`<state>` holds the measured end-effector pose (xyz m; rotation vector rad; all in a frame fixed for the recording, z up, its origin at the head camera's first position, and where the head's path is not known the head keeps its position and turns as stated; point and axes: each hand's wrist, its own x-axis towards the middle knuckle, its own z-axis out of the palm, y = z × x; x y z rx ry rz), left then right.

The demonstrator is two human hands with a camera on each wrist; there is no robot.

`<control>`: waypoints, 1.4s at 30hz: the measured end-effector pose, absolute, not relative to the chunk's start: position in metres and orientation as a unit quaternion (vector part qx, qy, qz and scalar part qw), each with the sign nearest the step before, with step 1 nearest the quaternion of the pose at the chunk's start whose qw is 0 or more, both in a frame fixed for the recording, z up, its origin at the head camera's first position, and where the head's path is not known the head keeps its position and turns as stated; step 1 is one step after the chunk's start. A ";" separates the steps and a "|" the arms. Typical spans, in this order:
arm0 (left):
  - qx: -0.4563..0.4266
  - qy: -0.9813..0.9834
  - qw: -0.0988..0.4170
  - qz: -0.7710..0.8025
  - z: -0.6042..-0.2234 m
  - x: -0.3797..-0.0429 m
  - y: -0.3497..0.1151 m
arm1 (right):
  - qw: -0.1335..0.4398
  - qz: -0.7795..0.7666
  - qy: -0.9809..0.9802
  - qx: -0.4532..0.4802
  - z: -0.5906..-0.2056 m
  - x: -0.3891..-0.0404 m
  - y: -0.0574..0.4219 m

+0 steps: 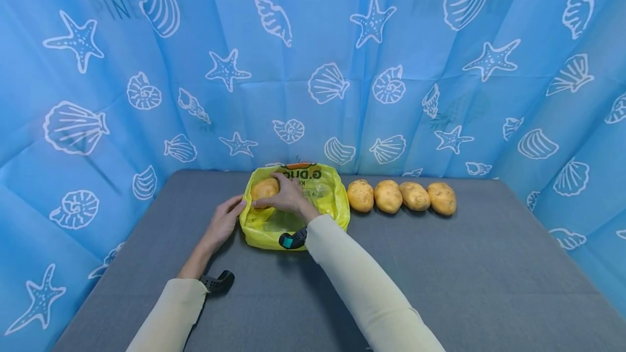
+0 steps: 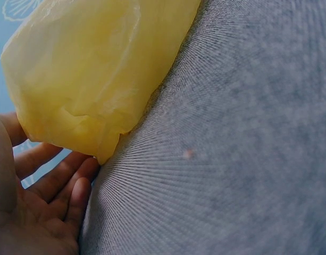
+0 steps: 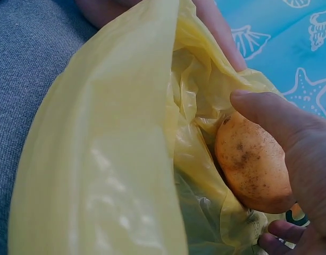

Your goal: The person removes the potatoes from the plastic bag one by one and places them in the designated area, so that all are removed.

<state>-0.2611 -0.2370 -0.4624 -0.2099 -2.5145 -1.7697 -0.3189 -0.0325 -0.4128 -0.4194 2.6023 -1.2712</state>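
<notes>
A yellow plastic bag with dark lettering stands with its mouth open upward. Inside its left end, my right hand holds a potato, with the thumb on one side and fingers on the other. The right wrist view shows this brown-speckled potato against the bag's inner wall. My left hand touches the bag's left side from outside. In the left wrist view its fingers are extended and loosely bent along the yellow plastic.
Several potatoes lie in a row just right of the bag, close to the back of the grey-covered table. A blue curtain with white shells and starfish hangs behind and along both sides.
</notes>
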 end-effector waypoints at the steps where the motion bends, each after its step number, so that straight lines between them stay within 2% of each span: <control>1: -0.068 -0.816 0.029 -0.574 -0.463 -0.261 -0.237 | 0.108 -0.431 0.885 -0.142 -0.413 -0.319 -0.033; 13: -0.061 -0.819 0.027 -0.570 -0.461 -0.262 -0.236 | 0.095 -0.399 0.903 -0.129 -0.415 -0.322 -0.037; 20: -0.063 -0.814 0.019 -0.577 -0.456 -0.259 -0.235 | 0.092 -0.422 0.888 -0.154 -0.414 -0.321 -0.033; 30: -0.066 -0.815 0.012 -0.575 -0.424 -0.238 -0.223 | 0.098 -0.435 0.874 -0.192 -0.410 -0.323 -0.025; 42: -0.063 -0.817 0.019 -0.572 -0.426 -0.239 -0.223 | 0.103 -0.471 0.848 -0.220 -0.402 -0.319 -0.014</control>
